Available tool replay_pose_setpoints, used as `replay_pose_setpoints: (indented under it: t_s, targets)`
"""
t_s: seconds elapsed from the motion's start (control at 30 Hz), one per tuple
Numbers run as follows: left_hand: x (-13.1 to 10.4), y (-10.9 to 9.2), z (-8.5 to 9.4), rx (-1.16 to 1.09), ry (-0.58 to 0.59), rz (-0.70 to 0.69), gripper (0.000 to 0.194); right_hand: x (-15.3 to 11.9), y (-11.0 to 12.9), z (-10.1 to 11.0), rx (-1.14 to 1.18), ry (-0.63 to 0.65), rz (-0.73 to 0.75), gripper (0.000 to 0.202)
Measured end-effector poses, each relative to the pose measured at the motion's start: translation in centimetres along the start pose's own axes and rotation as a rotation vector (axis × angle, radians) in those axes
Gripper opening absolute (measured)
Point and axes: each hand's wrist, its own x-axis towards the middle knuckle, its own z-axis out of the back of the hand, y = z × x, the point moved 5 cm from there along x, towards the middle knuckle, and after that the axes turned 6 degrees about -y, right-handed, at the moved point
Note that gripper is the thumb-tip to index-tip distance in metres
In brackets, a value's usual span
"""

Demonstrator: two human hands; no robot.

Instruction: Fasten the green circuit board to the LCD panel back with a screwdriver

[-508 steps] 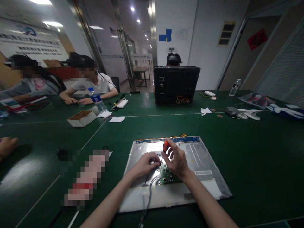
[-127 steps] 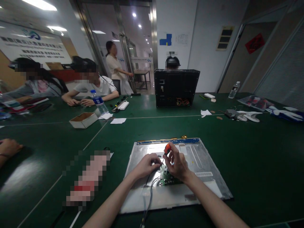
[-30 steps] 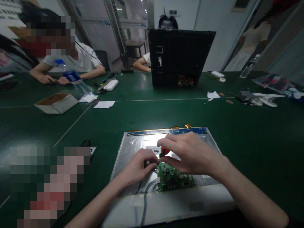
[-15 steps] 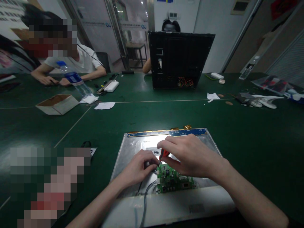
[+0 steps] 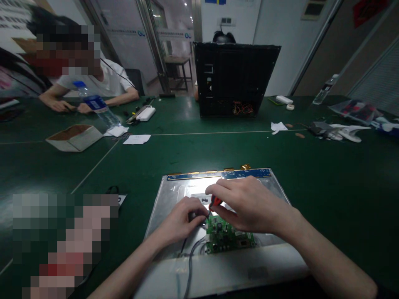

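Observation:
A flat metal display panel lies in front of me, with a green circuit board on its back. My right hand is closed around a screwdriver with a red and black handle, its tip at the board's upper left corner. Beside that tip, my left hand has thumb and forefinger pinched together at the board's edge; what they hold is hidden. A grey cable runs from the board's left side towards me. Along the panel's far edge is a blue circuit strip.
A large black panel stands upright across the green table, hiding most of a person. Another person sits at the far left near a leaning water bottle and an open box. Gloves lie at the right.
Both hands and the screwdriver stay in nearly the same place. Behind the black panel, the other person's arm has moved mostly out of sight.

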Motion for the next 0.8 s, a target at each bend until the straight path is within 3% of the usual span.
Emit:
replay_pose_setpoints:
  t_s: [0.47, 0.8]
  targets:
    - [-0.06, 0.09, -0.04, 0.022, 0.001, -0.011, 0.010, -0.13, -0.09, 0.05, -0.032, 0.039, -0.032, 0.019]
    - [0.00, -0.16, 0.01, 0.013, 0.005, -0.004, 0.007, -0.01, -0.02, 0.16, -0.021, 0.000, -0.008, 0.015]
